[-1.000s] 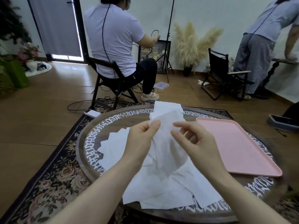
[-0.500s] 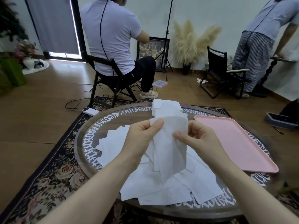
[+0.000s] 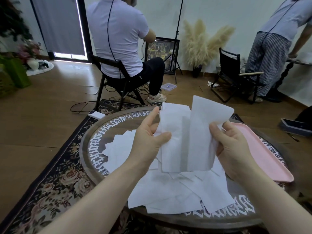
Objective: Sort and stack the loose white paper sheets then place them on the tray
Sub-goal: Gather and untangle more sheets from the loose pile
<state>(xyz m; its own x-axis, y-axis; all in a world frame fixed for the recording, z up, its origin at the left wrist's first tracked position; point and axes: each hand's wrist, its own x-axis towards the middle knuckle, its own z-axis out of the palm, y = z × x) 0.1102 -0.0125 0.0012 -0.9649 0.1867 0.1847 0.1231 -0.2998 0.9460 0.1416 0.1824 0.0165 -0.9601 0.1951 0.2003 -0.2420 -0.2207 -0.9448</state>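
two sheets held up, most of the pile still loose

the left hand (image 3: 148,141) pinches one white sheet (image 3: 172,141) between thumb and fingers; the right hand (image 3: 234,147) has its fingers clamped on a second sheet (image 3: 202,135), both above the scattered paper pile (image 3: 177,191) on the round tabletop (image 3: 94,137). the pink tray (image 3: 270,159) sits at 3 o'clock, bare. thin sheets may slip or crease when brought together, and pile edges overhanging at 6 o'clock could slide off.
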